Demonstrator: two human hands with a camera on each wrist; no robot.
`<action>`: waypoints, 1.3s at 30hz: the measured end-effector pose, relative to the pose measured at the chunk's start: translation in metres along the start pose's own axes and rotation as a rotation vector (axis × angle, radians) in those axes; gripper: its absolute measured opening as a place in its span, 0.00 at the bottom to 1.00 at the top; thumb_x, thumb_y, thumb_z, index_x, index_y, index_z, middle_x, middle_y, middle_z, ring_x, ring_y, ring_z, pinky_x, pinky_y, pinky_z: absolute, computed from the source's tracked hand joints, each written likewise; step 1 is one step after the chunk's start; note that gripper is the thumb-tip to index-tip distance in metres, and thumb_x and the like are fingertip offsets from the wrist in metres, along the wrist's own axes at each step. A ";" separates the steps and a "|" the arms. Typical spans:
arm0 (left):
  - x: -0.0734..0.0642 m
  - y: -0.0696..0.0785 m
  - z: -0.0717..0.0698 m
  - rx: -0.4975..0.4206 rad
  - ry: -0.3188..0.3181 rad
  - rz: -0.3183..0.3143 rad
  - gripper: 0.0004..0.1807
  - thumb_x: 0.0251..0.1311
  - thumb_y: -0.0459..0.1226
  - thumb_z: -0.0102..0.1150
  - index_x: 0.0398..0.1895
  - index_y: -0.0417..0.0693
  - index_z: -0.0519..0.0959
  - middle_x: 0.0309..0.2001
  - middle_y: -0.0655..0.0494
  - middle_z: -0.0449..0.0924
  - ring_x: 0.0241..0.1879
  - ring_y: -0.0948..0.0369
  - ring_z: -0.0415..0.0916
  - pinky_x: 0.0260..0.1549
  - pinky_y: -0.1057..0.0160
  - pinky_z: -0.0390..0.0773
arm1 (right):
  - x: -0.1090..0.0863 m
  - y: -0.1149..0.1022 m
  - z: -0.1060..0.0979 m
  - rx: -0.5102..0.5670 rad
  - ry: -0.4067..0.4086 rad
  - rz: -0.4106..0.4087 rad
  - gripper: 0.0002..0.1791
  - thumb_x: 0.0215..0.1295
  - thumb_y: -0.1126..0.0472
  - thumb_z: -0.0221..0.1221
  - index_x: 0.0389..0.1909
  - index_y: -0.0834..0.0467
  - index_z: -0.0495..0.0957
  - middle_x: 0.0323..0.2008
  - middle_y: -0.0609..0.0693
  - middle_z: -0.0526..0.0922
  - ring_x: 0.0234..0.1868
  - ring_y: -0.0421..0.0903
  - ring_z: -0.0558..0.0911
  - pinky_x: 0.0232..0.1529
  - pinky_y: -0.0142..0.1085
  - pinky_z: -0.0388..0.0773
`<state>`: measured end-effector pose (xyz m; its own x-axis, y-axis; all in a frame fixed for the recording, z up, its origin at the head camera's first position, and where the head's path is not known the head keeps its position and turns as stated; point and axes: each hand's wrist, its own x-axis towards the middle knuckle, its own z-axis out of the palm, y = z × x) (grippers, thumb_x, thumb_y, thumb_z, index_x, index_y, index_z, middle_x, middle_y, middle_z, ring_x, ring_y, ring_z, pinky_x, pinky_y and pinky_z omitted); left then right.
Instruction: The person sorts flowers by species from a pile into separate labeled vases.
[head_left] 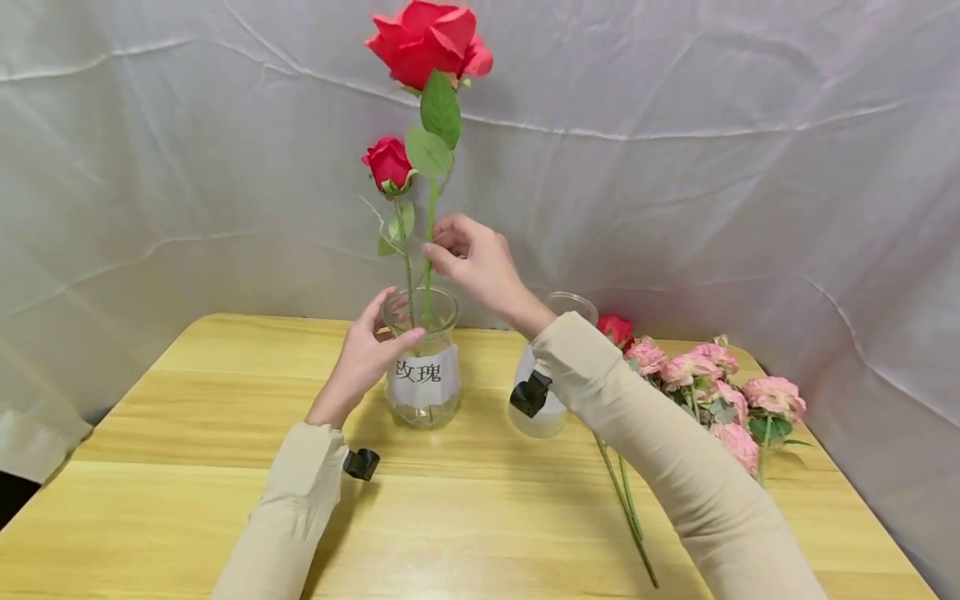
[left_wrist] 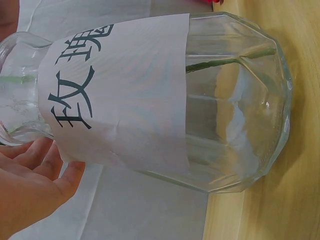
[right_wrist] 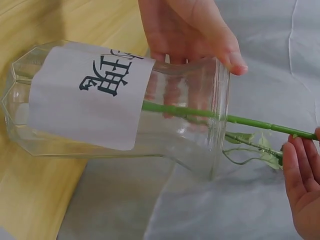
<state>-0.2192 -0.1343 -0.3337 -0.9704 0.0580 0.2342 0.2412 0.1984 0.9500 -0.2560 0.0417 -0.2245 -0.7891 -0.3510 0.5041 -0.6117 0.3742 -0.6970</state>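
Observation:
A clear glass vase (head_left: 423,412) with a white paper label stands upright on the table. My left hand (head_left: 367,354) holds it around the neck, with the thumb near the rim and the fingers behind the glass. Above the mouth, my right hand (head_left: 476,262) pinches the green stem of a large red rose (head_left: 427,46); that stem (right_wrist: 250,121) runs down into the vase. A smaller red rose (head_left: 388,164) stands in the same vase, its stem just left of the first. Through the glass bottom, a stem end (left_wrist: 257,52) shows close to the base.
Behind my right sleeve (head_left: 637,417), a second labelled clear vase (head_left: 570,304) is partly hidden. Several pink flowers (head_left: 690,371) and a red rose (head_left: 617,329) lie at the table's right, their stems (head_left: 626,508) pointing to the front. A grey cloth (head_left: 675,167) hangs behind the table.

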 end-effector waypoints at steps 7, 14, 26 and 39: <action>0.001 0.000 0.000 -0.003 0.002 -0.013 0.47 0.58 0.42 0.65 0.76 0.44 0.50 0.68 0.40 0.62 0.61 0.47 0.66 0.61 0.51 0.66 | -0.002 0.004 0.006 0.015 -0.021 -0.021 0.07 0.64 0.66 0.61 0.41 0.64 0.78 0.33 0.54 0.85 0.32 0.45 0.83 0.35 0.32 0.78; 0.001 -0.001 0.001 -0.002 0.000 -0.009 0.47 0.57 0.42 0.65 0.76 0.43 0.50 0.68 0.41 0.62 0.61 0.48 0.66 0.60 0.52 0.66 | -0.009 0.012 0.015 0.048 -0.053 0.051 0.06 0.65 0.65 0.62 0.40 0.64 0.78 0.33 0.53 0.84 0.31 0.44 0.82 0.33 0.32 0.79; 0.002 -0.001 -0.001 -0.001 -0.002 0.012 0.47 0.58 0.41 0.65 0.76 0.41 0.49 0.69 0.45 0.62 0.62 0.49 0.65 0.61 0.52 0.65 | -0.012 0.018 0.020 0.014 -0.074 0.066 0.10 0.65 0.65 0.62 0.44 0.65 0.78 0.37 0.55 0.84 0.36 0.45 0.82 0.37 0.32 0.79; 0.002 -0.003 -0.005 -0.019 -0.023 -0.008 0.47 0.60 0.43 0.63 0.77 0.44 0.47 0.70 0.44 0.59 0.65 0.48 0.62 0.61 0.51 0.66 | -0.014 0.023 0.022 0.030 -0.026 0.087 0.10 0.66 0.67 0.60 0.47 0.63 0.80 0.38 0.55 0.85 0.36 0.46 0.84 0.33 0.33 0.80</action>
<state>-0.2215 -0.1394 -0.3352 -0.9718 0.0789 0.2224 0.2333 0.1799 0.9556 -0.2572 0.0367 -0.2585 -0.8370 -0.3408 0.4282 -0.5390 0.3785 -0.7525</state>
